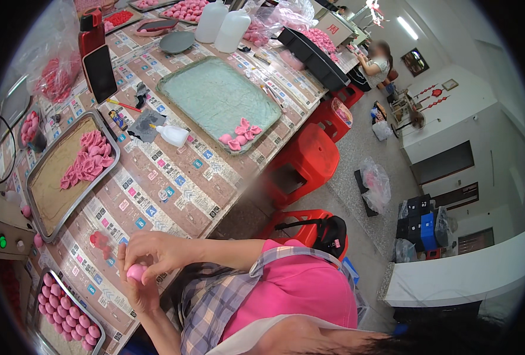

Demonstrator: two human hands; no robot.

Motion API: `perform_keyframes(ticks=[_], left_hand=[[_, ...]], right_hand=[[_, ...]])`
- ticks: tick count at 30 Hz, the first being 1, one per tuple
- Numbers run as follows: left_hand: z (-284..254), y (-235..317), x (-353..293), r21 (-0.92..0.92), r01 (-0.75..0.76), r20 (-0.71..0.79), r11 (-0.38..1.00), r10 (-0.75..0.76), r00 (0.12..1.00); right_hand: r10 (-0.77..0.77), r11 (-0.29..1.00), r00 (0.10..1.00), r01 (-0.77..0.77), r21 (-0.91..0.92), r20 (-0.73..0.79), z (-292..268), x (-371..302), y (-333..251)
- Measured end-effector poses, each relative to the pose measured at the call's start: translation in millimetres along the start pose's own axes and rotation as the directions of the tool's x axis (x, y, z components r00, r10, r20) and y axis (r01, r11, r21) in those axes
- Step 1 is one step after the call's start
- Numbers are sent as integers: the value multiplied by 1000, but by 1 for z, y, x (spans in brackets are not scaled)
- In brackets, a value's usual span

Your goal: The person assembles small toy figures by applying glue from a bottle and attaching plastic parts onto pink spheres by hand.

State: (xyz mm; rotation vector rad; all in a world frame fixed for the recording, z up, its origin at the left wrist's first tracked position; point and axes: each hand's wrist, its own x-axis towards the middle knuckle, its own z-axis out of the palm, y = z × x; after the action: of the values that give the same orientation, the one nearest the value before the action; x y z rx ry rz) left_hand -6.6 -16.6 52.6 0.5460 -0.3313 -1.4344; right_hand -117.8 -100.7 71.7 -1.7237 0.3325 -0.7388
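A smooth pink ball point(137, 273) sits between my two hands, over the table's near edge. My right hand point(158, 251) reaches over it from above, its fingers bent and closed on the ball. Beneath it, my left hand point(143, 297) supports the ball, partly hidden by the right hand. Beside my hands, a red-pink smear or scrap point(101, 241) lies on the table. A metal tray point(99, 326) at lower left carries rows of similar pink balls point(67, 313). Farther up, another tray point(52, 195) holds a heap of thin, folded pink pieces point(90, 157).
A greenish tray point(215, 94) bears several pink shaped pieces point(242, 135). Near it lie a white squeeze bottle point(172, 135) and a phone point(100, 74) on a red stand. White jugs point(233, 31) stand at the back. Red stools point(304, 160) line the table; another person point(378, 65) sits beyond.
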Motion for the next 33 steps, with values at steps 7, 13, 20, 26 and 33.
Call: perform_keyframes(ticks=[7, 13, 20, 26, 33], left_hand=[[-27, 12, 8, 617, 121, -79, 778, -92, 993], [-25, -6, -1, 510, -209, 57, 834, 210, 976], [-17, 1, 4, 940, -341, 290, 28, 464, 837], [-8, 6, 11, 900, -389, 306, 196, 351, 885], [-20, 3, 6, 882, -357, 259, 306, 319, 912]], right_hand=[[-210, 860, 977, 203, -468, 37, -3, -2, -2], [-56, 979, 973, 10, -204, -223, 0, -6, -6], [421, 817, 897, -311, 485, -136, 8, -15, 2], [474, 725, 878, -346, 596, -67, 2, -21, 1], [456, 774, 888, -367, 516, -53, 7, -26, 11]])
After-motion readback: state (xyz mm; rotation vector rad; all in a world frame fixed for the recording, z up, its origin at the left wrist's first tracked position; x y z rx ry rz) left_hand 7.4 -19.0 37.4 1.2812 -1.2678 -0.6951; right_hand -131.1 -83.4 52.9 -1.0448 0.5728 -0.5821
